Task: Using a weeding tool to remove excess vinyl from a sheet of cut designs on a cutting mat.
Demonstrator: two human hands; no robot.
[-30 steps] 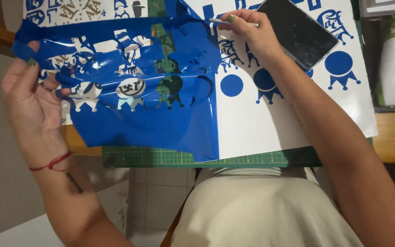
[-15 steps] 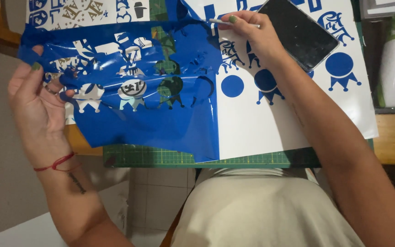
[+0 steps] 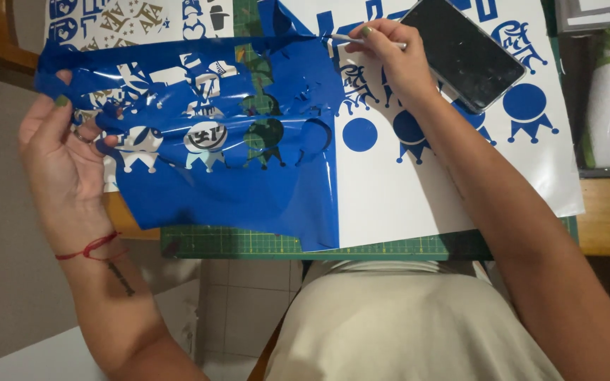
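Peeling continues: a glossy blue cut-out vinyl sheet (image 3: 234, 169), gripped by the left hand (image 3: 65, 162), has been lifted slightly higher; the right hand (image 3: 390, 60) pinches what seems a thin white weeding tool (image 3: 361, 40).

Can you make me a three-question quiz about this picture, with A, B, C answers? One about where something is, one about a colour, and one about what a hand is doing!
1. Where does the dark phone lie?
A. on the white sheet
B. on the floor
C. in the left hand

2. What colour is the peeled film?
A. red
B. blue
C. yellow

3. What is the right hand doing?
A. resting open
B. holding a cup
C. gripping a thin tool

Answers:
1 A, the phone sits on the white sheet among the blue shapes.
2 B, the film that the left hand lifts is shiny blue.
3 C, its fingers pinch a thin tool at the film's edge.
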